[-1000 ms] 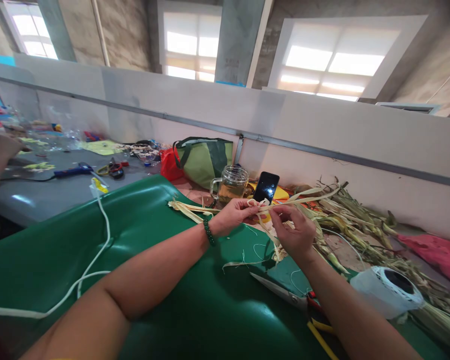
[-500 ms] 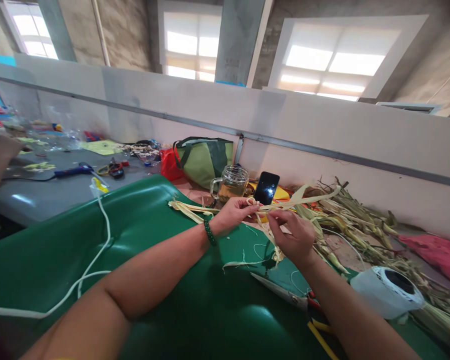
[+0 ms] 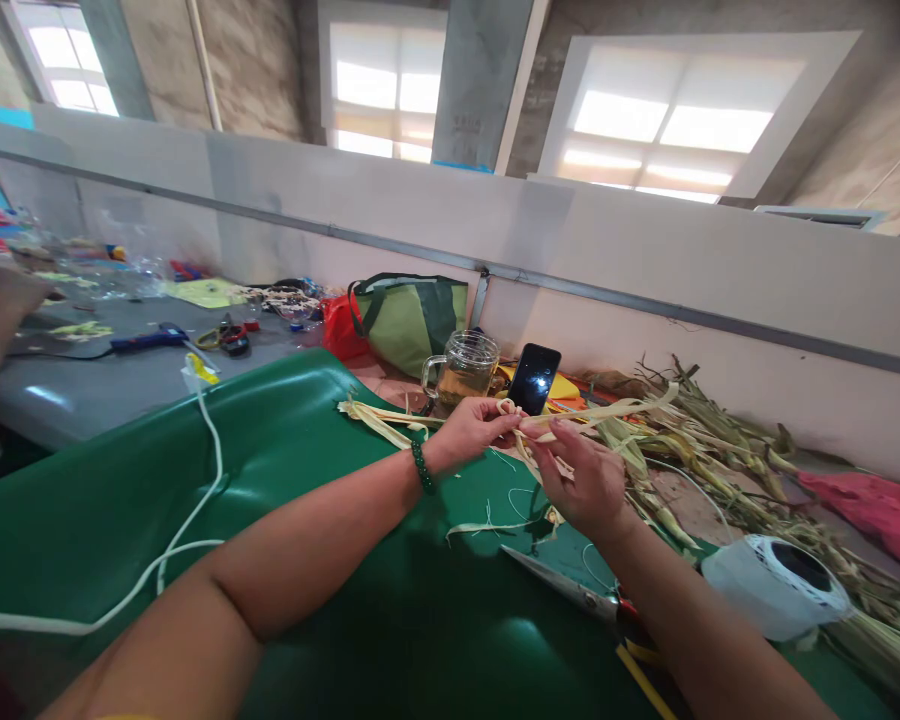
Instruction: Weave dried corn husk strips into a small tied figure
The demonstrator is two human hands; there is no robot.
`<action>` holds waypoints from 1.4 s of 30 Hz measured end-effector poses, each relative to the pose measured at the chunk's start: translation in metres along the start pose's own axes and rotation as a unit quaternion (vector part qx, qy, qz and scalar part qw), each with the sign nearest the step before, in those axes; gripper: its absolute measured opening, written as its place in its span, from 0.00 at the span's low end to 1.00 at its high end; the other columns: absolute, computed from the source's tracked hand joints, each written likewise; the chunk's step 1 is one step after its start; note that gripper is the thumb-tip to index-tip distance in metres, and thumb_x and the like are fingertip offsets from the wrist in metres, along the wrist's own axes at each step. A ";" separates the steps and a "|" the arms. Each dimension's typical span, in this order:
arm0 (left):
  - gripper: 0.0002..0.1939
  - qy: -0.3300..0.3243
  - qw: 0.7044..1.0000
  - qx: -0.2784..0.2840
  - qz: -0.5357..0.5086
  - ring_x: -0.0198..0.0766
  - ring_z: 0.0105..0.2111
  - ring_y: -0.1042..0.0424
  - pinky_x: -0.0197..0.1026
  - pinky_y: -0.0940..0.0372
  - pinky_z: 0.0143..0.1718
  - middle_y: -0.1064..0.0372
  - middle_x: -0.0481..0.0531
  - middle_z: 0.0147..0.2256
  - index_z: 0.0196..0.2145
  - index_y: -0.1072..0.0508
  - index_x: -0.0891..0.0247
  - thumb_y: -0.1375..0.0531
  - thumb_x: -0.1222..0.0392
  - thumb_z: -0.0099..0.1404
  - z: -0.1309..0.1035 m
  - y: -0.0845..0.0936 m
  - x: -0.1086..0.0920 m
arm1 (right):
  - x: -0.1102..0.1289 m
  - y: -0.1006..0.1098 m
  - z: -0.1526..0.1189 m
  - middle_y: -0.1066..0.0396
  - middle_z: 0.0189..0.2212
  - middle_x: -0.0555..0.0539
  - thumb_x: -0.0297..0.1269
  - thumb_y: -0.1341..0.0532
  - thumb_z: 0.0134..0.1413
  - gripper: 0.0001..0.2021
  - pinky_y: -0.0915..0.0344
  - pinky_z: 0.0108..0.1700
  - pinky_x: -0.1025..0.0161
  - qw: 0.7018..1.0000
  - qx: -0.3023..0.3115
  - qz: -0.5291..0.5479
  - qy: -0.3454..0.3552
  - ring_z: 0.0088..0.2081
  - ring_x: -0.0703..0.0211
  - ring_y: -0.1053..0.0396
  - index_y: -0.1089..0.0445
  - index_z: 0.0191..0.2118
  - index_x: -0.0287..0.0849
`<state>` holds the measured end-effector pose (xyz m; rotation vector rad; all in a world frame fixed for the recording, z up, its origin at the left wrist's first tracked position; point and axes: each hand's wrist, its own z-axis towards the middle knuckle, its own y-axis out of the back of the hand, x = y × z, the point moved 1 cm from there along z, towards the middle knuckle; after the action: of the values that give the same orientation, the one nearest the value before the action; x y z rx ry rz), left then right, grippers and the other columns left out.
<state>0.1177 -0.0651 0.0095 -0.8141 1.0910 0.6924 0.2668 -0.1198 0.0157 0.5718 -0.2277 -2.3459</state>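
Between my hands is a looped piece of pale corn husk [image 3: 622,408], its long strip reaching out to the right. My left hand [image 3: 474,432], with a green bead bracelet at the wrist, pinches the small loop. Close beside it, my right hand [image 3: 583,478] has its fingers closed on the strip near the loop. Below them, scissors [image 3: 559,583] lie on the green sheet [image 3: 390,600], partly hidden by my right forearm. Bits of white thread [image 3: 489,522] and a thin husk shred lie under my hands.
A glass mug [image 3: 469,370] of amber liquid and a phone [image 3: 534,378] stand behind my hands. Dried husks [image 3: 705,440] are heaped at right, near a white thread spool [image 3: 776,590]. A green bag [image 3: 420,320] and a white cord [image 3: 214,440] are left. Someone's arm [image 3: 4,315] shows far left.
My right hand has shifted slightly left, towards my left hand, and its fingers have moved onto the strip. The strip's free end has dipped a little. My left hand stays nearly still.
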 end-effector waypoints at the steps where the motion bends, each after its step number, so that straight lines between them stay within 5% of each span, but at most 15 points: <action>1: 0.24 -0.001 1.000 0.000 -0.002 0.27 0.22 0.37 0.33 0.40 0.29 0.35 0.45 0.21 0.24 0.30 0.70 0.31 0.45 0.41 0.000 0.000 0.000 | 0.001 0.000 0.001 0.22 0.32 0.46 0.25 0.39 0.54 0.30 0.27 0.33 0.63 1.000 -0.002 0.003 -0.003 0.31 0.57 0.24 0.49 0.61 0.41; 9: 0.27 0.012 1.000 -0.011 -0.013 0.27 0.22 0.37 0.33 0.40 0.28 0.34 0.45 0.22 0.23 0.30 0.70 0.30 0.43 0.36 0.000 -0.002 0.000 | 0.011 0.005 0.012 0.22 0.34 0.45 0.24 0.40 0.54 0.32 0.25 0.34 0.60 0.999 0.011 0.049 0.015 0.33 0.56 0.24 0.50 0.62 0.44; 13: 0.25 0.011 1.000 -0.002 -0.009 0.27 0.22 0.36 0.34 0.39 0.29 0.35 0.45 0.21 0.23 0.30 0.70 0.30 0.44 0.38 -0.001 -0.002 0.000 | 0.006 0.001 0.005 0.25 0.27 0.50 0.29 0.37 0.52 0.25 0.27 0.29 0.63 0.988 -0.038 0.045 -0.140 0.25 0.60 0.26 0.43 0.56 0.45; 17: 0.24 0.019 1.000 0.009 -0.009 0.28 0.23 0.35 0.35 0.38 0.31 0.32 0.47 0.23 0.23 0.31 0.69 0.31 0.44 0.41 -0.003 -0.003 -0.002 | -0.007 -0.004 -0.001 0.31 0.23 0.54 0.30 0.37 0.50 0.22 0.30 0.26 0.66 0.947 -0.083 0.089 -0.296 0.22 0.64 0.30 0.39 0.52 0.43; 26: 0.23 0.003 0.999 0.024 -0.028 0.30 0.25 0.31 0.37 0.36 0.34 0.26 0.51 0.26 0.27 0.25 0.69 0.29 0.48 0.39 -0.006 -0.006 -0.006 | -0.018 -0.005 -0.001 0.34 0.18 0.57 0.29 0.38 0.42 0.15 0.37 0.19 0.69 0.859 -0.111 0.196 -0.459 0.17 0.65 0.34 0.40 0.39 0.42; 35: 0.22 0.009 0.999 0.029 -0.015 0.31 0.25 0.30 0.36 0.37 0.34 0.26 0.52 0.25 0.24 0.27 0.70 0.29 0.48 0.39 -0.004 -0.003 -0.006 | -0.022 -0.003 0.006 0.33 0.16 0.59 0.29 0.42 0.42 0.24 0.41 0.15 0.71 0.812 -0.111 0.259 -0.512 0.12 0.69 0.40 0.40 0.49 0.39; 42: 0.23 0.018 0.999 0.027 -0.032 0.30 0.25 0.31 0.36 0.37 0.34 0.26 0.52 0.27 0.30 0.26 0.70 0.29 0.50 0.41 -0.003 -0.002 -0.005 | -0.028 0.001 0.002 0.35 0.16 0.59 0.30 0.41 0.47 0.26 0.44 0.14 0.72 0.843 -0.129 0.214 -0.476 0.13 0.68 0.39 0.41 0.55 0.40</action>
<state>0.1164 -0.0697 0.0139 -0.8140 1.1057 0.5937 0.2845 -0.1018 0.0271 -0.7563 -0.4196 -1.9677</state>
